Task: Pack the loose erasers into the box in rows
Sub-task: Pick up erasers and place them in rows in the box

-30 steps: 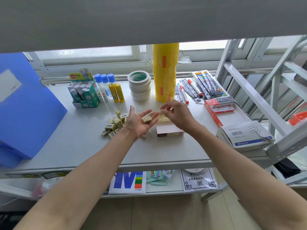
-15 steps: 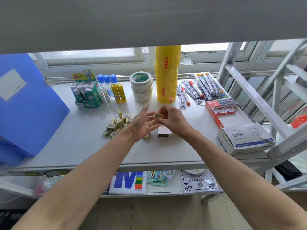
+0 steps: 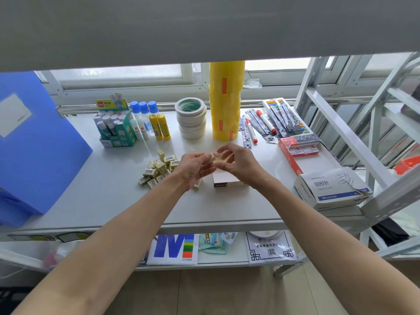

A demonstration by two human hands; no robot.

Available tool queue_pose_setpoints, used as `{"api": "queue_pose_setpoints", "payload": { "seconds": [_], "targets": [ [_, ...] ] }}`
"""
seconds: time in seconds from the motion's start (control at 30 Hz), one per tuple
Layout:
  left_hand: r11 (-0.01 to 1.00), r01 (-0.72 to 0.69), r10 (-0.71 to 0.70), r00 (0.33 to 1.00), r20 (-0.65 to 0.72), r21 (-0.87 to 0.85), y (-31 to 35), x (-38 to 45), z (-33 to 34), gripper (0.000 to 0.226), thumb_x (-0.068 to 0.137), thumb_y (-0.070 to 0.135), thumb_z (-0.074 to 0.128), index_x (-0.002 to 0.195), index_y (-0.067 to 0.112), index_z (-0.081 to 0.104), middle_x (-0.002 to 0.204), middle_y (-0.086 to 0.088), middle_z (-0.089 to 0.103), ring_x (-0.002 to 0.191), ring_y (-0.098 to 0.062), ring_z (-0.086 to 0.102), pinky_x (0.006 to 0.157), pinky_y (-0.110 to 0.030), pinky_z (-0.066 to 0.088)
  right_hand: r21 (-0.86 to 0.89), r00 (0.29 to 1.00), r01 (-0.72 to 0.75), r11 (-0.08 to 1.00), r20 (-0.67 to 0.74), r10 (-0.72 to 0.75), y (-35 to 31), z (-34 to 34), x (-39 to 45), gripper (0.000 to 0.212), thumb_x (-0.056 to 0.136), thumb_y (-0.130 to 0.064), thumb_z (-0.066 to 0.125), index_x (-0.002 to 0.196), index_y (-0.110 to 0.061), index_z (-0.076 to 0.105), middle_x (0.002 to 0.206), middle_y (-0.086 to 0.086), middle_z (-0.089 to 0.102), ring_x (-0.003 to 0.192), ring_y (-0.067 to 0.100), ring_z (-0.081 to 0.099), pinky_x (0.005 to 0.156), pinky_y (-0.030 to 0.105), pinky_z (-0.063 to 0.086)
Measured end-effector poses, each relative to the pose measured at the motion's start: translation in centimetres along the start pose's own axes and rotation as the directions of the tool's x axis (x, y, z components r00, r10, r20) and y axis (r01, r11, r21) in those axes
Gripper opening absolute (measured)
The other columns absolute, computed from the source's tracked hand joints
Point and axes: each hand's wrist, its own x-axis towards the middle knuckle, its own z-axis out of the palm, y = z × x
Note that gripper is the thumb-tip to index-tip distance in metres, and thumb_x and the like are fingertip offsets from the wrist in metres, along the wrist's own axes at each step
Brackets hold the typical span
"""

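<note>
Both hands have come together above the eraser box (image 3: 228, 181) since 1 second ago, when my left hand (image 3: 193, 167) lay palm up with 1 eraser on it and my right hand (image 3: 241, 161) hovered over the box. Now the 2 hands meet at a small cream eraser (image 3: 215, 157), held in the air just above the box's far end. My left fingers are curled, their tips pinching the eraser's left end; my right thumb and fingers curl round its right side. I cannot tell whether 1 or 2 erasers sit between them.

I read this as a handover or a turning of the piece so that it faces the right way for its row, which means it has left the palm but is not yet in the box. The box sits on the white shelf (image 3: 113, 201) directly under my right wrist, and its inside is hidden, so I cannot judge how many rows are filled.

The loose pile of erasers (image 3: 159, 170) lies just left of my left hand, still sizeable, and 1 stray eraser (image 3: 197, 184) peeks out beneath that hand, so plenty of packing remains.
</note>
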Motion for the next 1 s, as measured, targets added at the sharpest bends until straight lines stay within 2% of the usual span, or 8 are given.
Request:
{"api": "queue_pose_setpoints", "payload": {
  "seconds": [0.07,0.2,0.3,0.4,0.5,0.73,0.9,1.0],
  "targets": [
    [0.999,-0.008,0.008,1.0,0.02,0.045,0.1,0.0,0.2,0.014,0.095,0.009,0.06,0.102,0.0,0.068,0.078,-0.008,0.066,0.062,-0.01,0.067,0.058,-0.018,0.054,-0.016,0.999,0.028,0.999,0.02,-0.027,-0.2,-0.2,0.0,0.044,0.08,-0.026,0.077,0.12,-0.016,0.062,0.101,-0.002,0.063,0.081,0.013,0.063,0.076,0.023,0.051],
    [0.992,-0.016,0.012,1.0,0.025,0.128,0.3,-0.2,0.6,0.031,0.088,0.014,0.07,0.116,0.006,0.06,0.086,-0.009,0.068,0.069,-0.012,0.066,0.059,-0.019,0.053,-0.05,0.998,0.061,0.997,0.027,-0.06,-0.2,-0.2,0.1,0.027,0.077,-0.028,0.079,0.099,-0.014,0.07,0.089,0.002,0.067,0.08,0.018,0.063,0.075,0.031,0.055],
    [0.971,-0.035,0.043,0.999,-0.03,0.235,0.2,-0.1,0.3,0.038,0.09,0.02,0.068,0.122,0.002,0.056,0.093,-0.012,0.067,0.076,-0.017,0.066,0.063,-0.026,0.055,-0.129,0.999,0.035,0.991,-0.019,-0.038,0.4,-0.5,0.1,0.025,0.078,-0.02,0.078,0.101,-0.013,0.071,0.092,0.004,0.061,0.076,0.017,0.06,0.078,0.029,0.053],
    [0.875,-0.052,0.114,0.988,-0.1,0.482,-0.2,0.0,-0.3,0.034,0.095,0.013,0.061,0.125,-0.002,0.053,0.097,-0.013,0.063,0.076,-0.019,0.064,0.069,-0.03,0.057,-0.212,0.999,-0.034,0.977,-0.034,0.028,1.5,-0.7,0.0,0.029,0.079,-0.016,0.077,0.107,-0.011,0.072,0.094,0.004,0.053,0.078,0.015,0.055,0.083,0.028,0.049],
    [0.783,-0.017,0.091,0.992,-0.088,0.622,-0.9,-0.1,-0.4,0.039,0.092,0.011,0.065,0.127,-0.002,0.051,0.091,-0.013,0.063,0.072,-0.019,0.063,0.068,-0.03,0.057,-0.231,0.999,-0.041,0.972,0.023,0.048,1.8,-0.1,-0.1,0.027,0.078,-0.018,0.079,0.103,-0.009,0.074,0.094,0.008,0.061,0.082,0.019,0.059,0.085,0.031,0.051],
    [0.757,-0.033,0.095,0.994,-0.06,0.653,-2.0,-0.2,0.2,0.046,0.086,0.003,0.071,0.126,-0.006,0.053,0.095,-0.016,0.063,0.067,-0.017,0.064,0.059,-0.026,0.059,-0.281,0.996,-0.043,0.959,0.065,0.064,1.3,1.6,0.4,0.017,0.079,-0.011,0.074,0.094,-0.006,0.067,0.089,0.009,0.069,0.083,0.024,0.063,0.081,0.04,0.053],
    [0.745,-0.036,0.114,0.991,-0.074,0.666,-2.6,0.1,0.1,0.035,0.086,0.003,0.069,0.118,-0.005,0.058,0.092,-0.019,0.065,0.063,-0.018,0.063,0.06,-0.03,0.06,-0.333,0.998,-0.023,0.943,0.051,0.042,1.2,1.9,0.3,0.017,0.078,-0.018,0.074,0.087,-0.006,0.065,0.084,0.002,0.057,0.079,0.021,0.055,0.074,0.032,0.046],
    [0.718,-0.03,0.126,0.988,-0.087,0.695,-2.8,0.4,-0.1,0.033,0.082,0.003,0.068,0.114,-0.003,0.063,0.087,-0.018,0.069,0.056,-0.019,0.064,0.056,-0.03,0.058,-0.33,0.998,-0.047,0.943,0.031,0.06,1.4,2.4,0.4,0.01,0.078,-0.01,0.07,0.086,-0.007,0.064,0.086,0.004,0.059,0.083,0.024,0.057,0.074,0.032,0.045]
  ]
}}
